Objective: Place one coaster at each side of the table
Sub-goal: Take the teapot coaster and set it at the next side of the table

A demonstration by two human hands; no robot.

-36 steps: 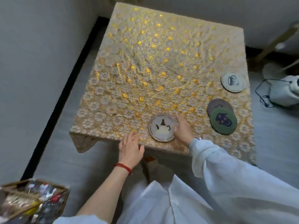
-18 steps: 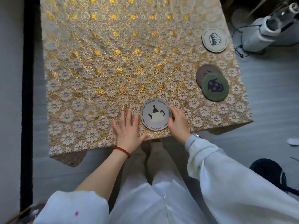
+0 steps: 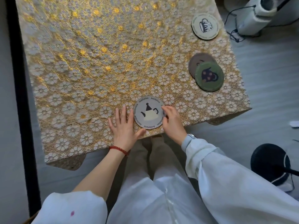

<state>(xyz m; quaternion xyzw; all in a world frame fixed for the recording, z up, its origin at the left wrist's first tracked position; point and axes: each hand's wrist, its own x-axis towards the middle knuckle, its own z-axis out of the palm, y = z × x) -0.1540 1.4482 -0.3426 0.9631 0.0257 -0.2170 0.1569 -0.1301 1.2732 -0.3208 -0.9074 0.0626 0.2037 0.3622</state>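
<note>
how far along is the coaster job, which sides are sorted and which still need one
Done: the cup coaster lies at the right edge. In hand: the teapot coaster lies at the near edge, right hand touching its rim, left hand flat beside it. Left: the green coaster overlaps the brown coaster; the left edge has none.

Teapot coaster at table's near edge; two overlapping coasters right; cup coaster behind them.
</note>
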